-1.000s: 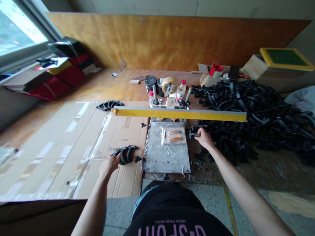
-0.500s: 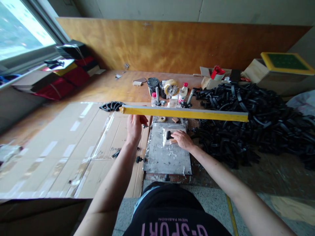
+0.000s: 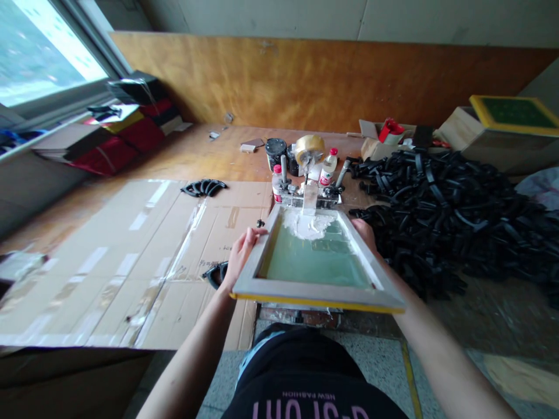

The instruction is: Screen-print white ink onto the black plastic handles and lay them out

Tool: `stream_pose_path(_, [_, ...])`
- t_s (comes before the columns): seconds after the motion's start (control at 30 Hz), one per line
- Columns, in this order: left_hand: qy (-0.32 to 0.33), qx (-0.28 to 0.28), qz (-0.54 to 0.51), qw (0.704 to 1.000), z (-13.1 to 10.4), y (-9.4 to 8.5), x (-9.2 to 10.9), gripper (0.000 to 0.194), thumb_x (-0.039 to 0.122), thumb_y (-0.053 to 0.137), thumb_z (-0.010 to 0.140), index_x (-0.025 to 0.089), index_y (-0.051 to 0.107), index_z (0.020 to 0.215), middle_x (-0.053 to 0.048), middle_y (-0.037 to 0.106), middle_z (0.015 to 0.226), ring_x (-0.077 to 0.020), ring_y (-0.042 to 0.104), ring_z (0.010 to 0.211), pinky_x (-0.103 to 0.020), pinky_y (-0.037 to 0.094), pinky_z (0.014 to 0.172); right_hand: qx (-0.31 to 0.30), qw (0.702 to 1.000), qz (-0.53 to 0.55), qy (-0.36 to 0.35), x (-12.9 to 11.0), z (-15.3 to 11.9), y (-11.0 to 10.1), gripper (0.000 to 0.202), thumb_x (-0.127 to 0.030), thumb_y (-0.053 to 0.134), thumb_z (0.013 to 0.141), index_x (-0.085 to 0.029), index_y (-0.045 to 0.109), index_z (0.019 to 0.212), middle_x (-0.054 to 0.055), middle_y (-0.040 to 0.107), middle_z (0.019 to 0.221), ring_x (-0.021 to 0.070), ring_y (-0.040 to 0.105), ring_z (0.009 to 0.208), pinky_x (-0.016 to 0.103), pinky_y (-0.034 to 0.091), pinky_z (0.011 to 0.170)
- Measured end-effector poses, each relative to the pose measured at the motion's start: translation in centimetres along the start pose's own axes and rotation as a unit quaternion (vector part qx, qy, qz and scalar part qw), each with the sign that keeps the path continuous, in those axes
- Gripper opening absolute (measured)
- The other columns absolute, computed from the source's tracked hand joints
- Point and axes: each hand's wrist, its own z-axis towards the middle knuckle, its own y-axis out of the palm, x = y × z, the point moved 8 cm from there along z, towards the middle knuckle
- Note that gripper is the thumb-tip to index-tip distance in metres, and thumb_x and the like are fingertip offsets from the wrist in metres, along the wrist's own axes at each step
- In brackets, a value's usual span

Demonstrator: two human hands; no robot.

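A screen frame (image 3: 314,291) with a greenish mesh lies lowered over the metal plate, its near edge toward my body. White paste (image 3: 308,225) is spread on the far part of the mesh, below a clamp (image 3: 329,201) at the back. My left hand (image 3: 242,250) grips the left side of the frame, fingers closed on its edge. On the right side, my right hand (image 3: 365,233) holds the frame, partly hidden behind it. The black piece on the plate is hidden under the frame.
A big heap of black parts (image 3: 458,221) lies on the right. Several black parts (image 3: 204,187) sit on the cardboard (image 3: 144,262) at left. Bottles (image 3: 328,167), a tape roll (image 3: 309,149) and a dark jar (image 3: 276,153) stand behind the clamp.
The frame has swung down from its raised position over the plate. My right hand has left the black piece and moved to the frame's right side; my left hand has come down and nearer.
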Motion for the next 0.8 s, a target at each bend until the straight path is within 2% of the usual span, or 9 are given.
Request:
stream_pose_path(0.1, [-0.079, -0.036, 0.038, 0.996, -1.9, -0.2, -5.7, 0.052, 0.058, 0.058, 0.081, 0.018, 0.065, 0.114, 0.001, 0.063, 0.075, -0.0094, 0.05, 0.057, -0.019, 0.037, 0.051, 0.039, 0.999, -0.019, -0.033, -1.2, 2.8, -1.1, 0.032, -0.02, 0.054, 0.086, -0.01, 0.067, 0.113, 0.013, 0.065, 0.117, 0.0243, 0.06, 0.108, 0.039, 0.047, 0.1])
stream_pose_path(0.2, [-0.11, -0.028, 0.062, 0.992, -2.4, -0.2, -10.2, 0.063, 0.054, 0.062, 0.079, 0.022, 0.054, 0.133, 0.004, 0.061, 0.069, -0.0093, 0.047, 0.052, -0.019, 0.034, 0.048, 0.006, 0.99, -0.018, -0.142, -6.5, 4.7, 1.5, 0.052, -0.02, 0.068, 0.08, -0.016, 0.054, 0.13, 0.016, 0.05, 0.136, 0.0295, 0.046, 0.127, 0.047, 0.037, 0.109])
stream_pose_path(0.27, [-0.111, -0.02, 0.081, 0.99, -2.2, -0.1, -11.8, 0.065, 0.053, 0.061, 0.079, 0.022, 0.053, 0.136, 0.003, 0.061, 0.07, -0.0103, 0.05, 0.055, -0.02, 0.036, 0.05, -0.034, 0.984, -0.034, -0.172, -9.3, 5.3, 4.1, 0.047, -0.02, 0.069, 0.08, -0.016, 0.055, 0.125, 0.016, 0.053, 0.128, 0.0307, 0.046, 0.123, 0.048, 0.04, 0.105])
stream_pose_path(0.37, [-0.113, -0.015, 0.091, 0.989, -1.8, -0.1, -12.9, 0.064, 0.053, 0.059, 0.08, 0.022, 0.054, 0.135, 0.0, 0.066, 0.077, -0.0121, 0.055, 0.06, -0.021, 0.041, 0.054, -0.112, 0.976, -0.083, -0.167, -10.9, 4.8, 7.4, 0.019, -0.017, 0.065, 0.083, -0.016, 0.061, 0.101, 0.013, 0.062, 0.101, 0.028, 0.053, 0.103, 0.042, 0.045, 0.092])
stream_pose_path(0.43, [-0.116, -0.015, 0.085, 0.989, -1.8, -0.2, -13.1, 0.064, 0.053, 0.06, 0.08, 0.021, 0.055, 0.135, -0.003, 0.068, 0.083, -0.0138, 0.059, 0.065, -0.022, 0.043, 0.057, -0.153, 0.967, -0.101, -0.178, -10.9, 3.2, 8.2, 0.006, -0.014, 0.061, 0.084, -0.017, 0.061, 0.089, 0.01, 0.063, 0.09, 0.0255, 0.054, 0.094, 0.037, 0.045, 0.086])
stream_pose_path(0.6, [-0.13, -0.015, 0.085, 0.988, -1.9, -0.2, -13.3, 0.064, 0.053, 0.06, 0.08, 0.021, 0.055, 0.135, -0.004, 0.068, 0.085, -0.0148, 0.058, 0.066, -0.022, 0.043, 0.056, -0.242, 0.909, -0.051, -0.335, -12.0, -2.6, 6.6, 0.017, -0.004, 0.052, 0.081, -0.018, 0.062, 0.082, 0.007, 0.062, 0.084, 0.0223, 0.054, 0.091, 0.032, 0.042, 0.079])
stream_pose_path(0.67, [-0.131, -0.019, 0.089, 0.987, -1.9, -0.1, -13.3, 0.064, 0.054, 0.058, 0.08, 0.021, 0.054, 0.135, -0.003, 0.067, 0.081, -0.0139, 0.056, 0.061, -0.022, 0.041, 0.053, -0.281, 0.886, -0.026, -0.368, -12.3, -3.7, 5.9, 0.016, -0.005, 0.054, 0.079, -0.019, 0.061, 0.078, 0.005, 0.061, 0.08, 0.0206, 0.054, 0.086, 0.03, 0.042, 0.076])
stream_pose_path(0.73, [-0.126, -0.019, 0.09, 0.988, -1.9, 0.0, -13.0, 0.064, 0.054, 0.058, 0.081, 0.021, 0.054, 0.135, -0.002, 0.066, 0.079, -0.0135, 0.054, 0.06, -0.022, 0.04, 0.052, -0.286, 0.891, -0.018, -0.352, -12.2, -3.2, 5.6, 0.012, -0.009, 0.058, 0.08, -0.02, 0.061, 0.075, 0.003, 0.061, 0.077, 0.0191, 0.054, 0.081, 0.028, 0.042, 0.073])
stream_pose_path(0.8, [-0.121, -0.019, 0.092, 0.988, -1.8, -0.1, -12.7, 0.064, 0.054, 0.058, 0.081, 0.02, 0.055, 0.134, -0.002, 0.067, 0.078, -0.0136, 0.055, 0.06, -0.022, 0.04, 0.052, -0.242, 0.918, -0.024, -0.314, -12.0, -2.3, 5.5, 0.012, -0.01, 0.057, 0.082, -0.019, 0.062, 0.078, 0.004, 0.062, 0.08, 0.0195, 0.055, 0.083, 0.029, 0.042, 0.075])
